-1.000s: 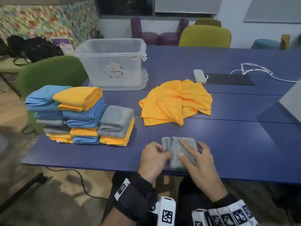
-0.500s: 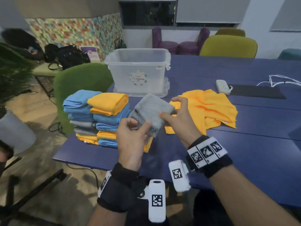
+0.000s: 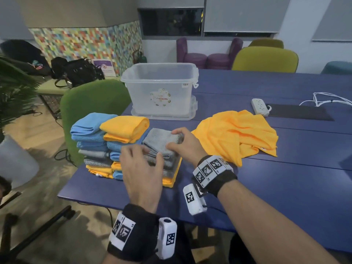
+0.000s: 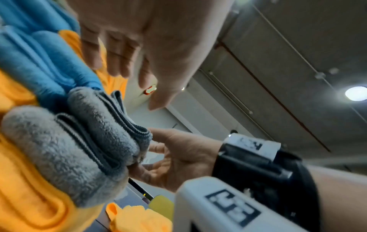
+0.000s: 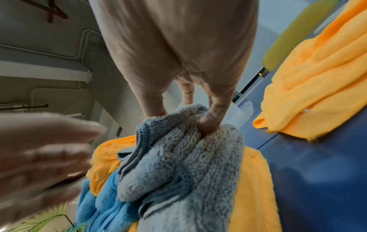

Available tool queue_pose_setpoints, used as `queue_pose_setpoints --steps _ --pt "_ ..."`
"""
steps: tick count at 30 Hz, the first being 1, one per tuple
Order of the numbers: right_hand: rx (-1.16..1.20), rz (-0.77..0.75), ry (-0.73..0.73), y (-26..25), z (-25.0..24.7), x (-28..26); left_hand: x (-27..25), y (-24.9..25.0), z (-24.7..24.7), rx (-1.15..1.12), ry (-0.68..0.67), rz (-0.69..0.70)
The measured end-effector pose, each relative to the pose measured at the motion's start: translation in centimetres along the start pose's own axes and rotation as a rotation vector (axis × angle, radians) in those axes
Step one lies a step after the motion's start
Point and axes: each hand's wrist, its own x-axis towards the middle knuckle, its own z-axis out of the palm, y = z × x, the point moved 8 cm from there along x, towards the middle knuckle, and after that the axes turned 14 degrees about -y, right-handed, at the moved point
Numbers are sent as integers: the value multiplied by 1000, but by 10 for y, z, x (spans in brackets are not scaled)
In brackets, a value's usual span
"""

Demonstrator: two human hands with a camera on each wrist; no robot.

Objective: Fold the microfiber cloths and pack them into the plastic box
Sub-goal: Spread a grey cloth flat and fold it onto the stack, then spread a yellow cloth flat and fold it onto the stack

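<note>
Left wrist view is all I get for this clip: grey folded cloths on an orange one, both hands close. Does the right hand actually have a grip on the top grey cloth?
Observer: Yes. The right wrist view shows the right hand pinching the top grey cloth, one fingertip dug into its fold.
Operator: Anything in the box yet?
Observer: In the head view no cloth shows through the clear plastic box; it stands behind the stacks.
Operator: Any cloth left unfolded?
Observer: One orange cloth lies crumpled on the table, right of the stacks.
</note>
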Motion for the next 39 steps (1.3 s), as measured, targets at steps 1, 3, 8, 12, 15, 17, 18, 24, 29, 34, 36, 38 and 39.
queue_pose_setpoints --steps 1,3,8,12,15,17,18,24,29,34,36,38,39 --pt "-10 -9 11 -1 -1 -1 0 14 2 65 -3 152" --pt "-43 -12 7 -3 2 -1 5 21 25 148 -161 323" --pt "-146 -8 -73 2 6 -2 12 -8 71 344 -464 229" --pt "-123 2 -95 13 -17 -7 16 -3 72 398 -494 200" --pt "-202 50 -42 20 -56 -11 21 18 61 428 -473 171" --pt "-279 104 18 25 -91 -15 25 41 54 403 -433 184" --pt "-319 135 51 27 -108 -16 28 54 52 379 -413 206" --pt "-577 310 237 42 -197 -21 48 139 97 228 -588 225" --pt "-808 473 230 74 -229 -21 55 152 195 284 -873 117" --pt "-924 684 225 114 -242 -25 42 134 252 372 -979 54" --pt "-902 728 245 125 -248 -29 41 131 259 416 -981 56" --pt "-898 766 256 135 -255 -33 42 132 262 431 -969 50" --pt "-881 778 256 137 -257 -36 44 134 261 432 -957 53"
